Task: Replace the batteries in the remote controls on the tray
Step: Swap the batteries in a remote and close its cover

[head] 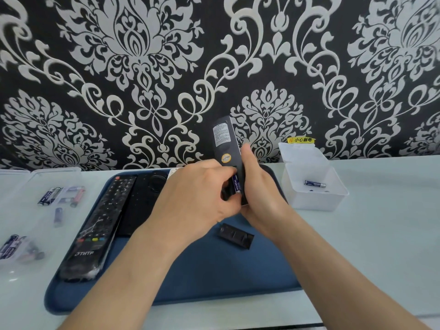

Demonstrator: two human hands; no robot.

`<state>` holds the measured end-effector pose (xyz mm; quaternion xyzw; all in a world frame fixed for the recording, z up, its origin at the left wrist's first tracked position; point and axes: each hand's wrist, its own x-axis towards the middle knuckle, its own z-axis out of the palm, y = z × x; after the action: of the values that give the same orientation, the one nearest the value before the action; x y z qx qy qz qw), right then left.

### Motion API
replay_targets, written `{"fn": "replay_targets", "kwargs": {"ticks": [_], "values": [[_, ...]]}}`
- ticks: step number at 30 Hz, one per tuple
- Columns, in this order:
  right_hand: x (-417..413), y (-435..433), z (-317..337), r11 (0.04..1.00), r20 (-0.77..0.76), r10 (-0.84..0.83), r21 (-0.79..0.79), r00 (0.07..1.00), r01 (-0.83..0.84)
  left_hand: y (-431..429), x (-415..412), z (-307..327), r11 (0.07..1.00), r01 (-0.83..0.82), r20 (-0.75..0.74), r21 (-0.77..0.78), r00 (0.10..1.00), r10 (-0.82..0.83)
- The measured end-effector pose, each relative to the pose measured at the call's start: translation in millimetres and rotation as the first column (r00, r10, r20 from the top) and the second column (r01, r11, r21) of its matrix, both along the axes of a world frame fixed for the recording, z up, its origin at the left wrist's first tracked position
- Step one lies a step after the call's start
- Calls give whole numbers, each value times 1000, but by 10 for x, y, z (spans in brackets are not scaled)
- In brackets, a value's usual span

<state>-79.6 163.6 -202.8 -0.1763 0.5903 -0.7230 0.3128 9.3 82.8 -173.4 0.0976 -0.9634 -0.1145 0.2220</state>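
At frame centre our right hand [258, 186] grips the remote [223, 141] upright over the tray [202, 277]. Our left hand [197, 194] pinches a battery [235, 184] at its open bay. Next, we judge: seat it, refit the cover [235, 235].

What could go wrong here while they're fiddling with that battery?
The battery, pinched by the left hand at the remote that the right hand holds roughly upright, might slip and roll off. The loose battery cover lies on the tray just below both hands and could get knocked away.
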Motion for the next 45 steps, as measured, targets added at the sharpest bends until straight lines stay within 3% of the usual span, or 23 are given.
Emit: {"fn": "replay_targets", "kwargs": {"ticks": [7, 14, 17, 19, 21, 24, 26, 29, 30, 32, 34, 37, 40, 43, 45], "values": [[35, -31, -11, 999, -31, 7, 34, 999, -6, -30, -28, -44, 994, 58, 13, -90, 998, -57], [-15, 22, -2, 999, 90, 47, -14, 995, -45, -60, -89, -162, 980, 166, -228, -109, 955, -187], [-39, 38, -29, 998, 128, 38, -61, 991, -31, -15, -111, -193, 981, 187, -302, 49, 939, -164], [-46, 48, -34, 995, 145, 31, -94, 989, -17, 32, -94, -189, 941, 193, -346, 278, 934, -90], [-56, 58, -22, 988, 177, 36, -152, 984, -9, 86, -88, -164, 816, 194, -339, 545, 941, 3], [-51, 75, 18, 980, 215, 52, -197, 975, -9, 123, -111, -106, 613, 151, -279, 775, 953, 118], [-48, 98, 32, 982, 182, 64, -188, 981, -29, 128, -143, -68, 350, 184, -248, 918, 958, 146], [-104, 184, 54, 989, 43, -10, -144, 999, 16, 90, -203, -27, -169, 225, -203, 959, 969, 141], [-144, 232, 69, 990, -21, -65, -124, 998, 62, 100, -239, -11, -263, 211, -185, 941, 975, 122], [-237, 314, 99, 980, -167, -186, -99, 968, 172, 153, -331, -30, -316, 149, -132, 937, 988, 75], [-369, 450, 124, 951, -320, -308, -86, 896, 297, 305, -480, -82, -253, 68, -59, 965, 997, 44], [-519, 622, 186, 892, -451, -431, -86, 782, 443, 481, -735, -159, -3, -43, 43, 999, 998, 48], [-638, 797, 222, 872, -370, -481, -109, 795, 477, 600, -988, -127, 322, -58, 65, 945, 998, -11], [-719, 864, 214, 863, -271, -503, -103, 821, 495, 659, -1216, -47, 684, -64, 180, 727, 979, -99], [-764, 893, 227, 846, -226, -533, -119, 815, 520, 723, -1343, -5, 763, -41, 299, 645, 932, -202]]}}
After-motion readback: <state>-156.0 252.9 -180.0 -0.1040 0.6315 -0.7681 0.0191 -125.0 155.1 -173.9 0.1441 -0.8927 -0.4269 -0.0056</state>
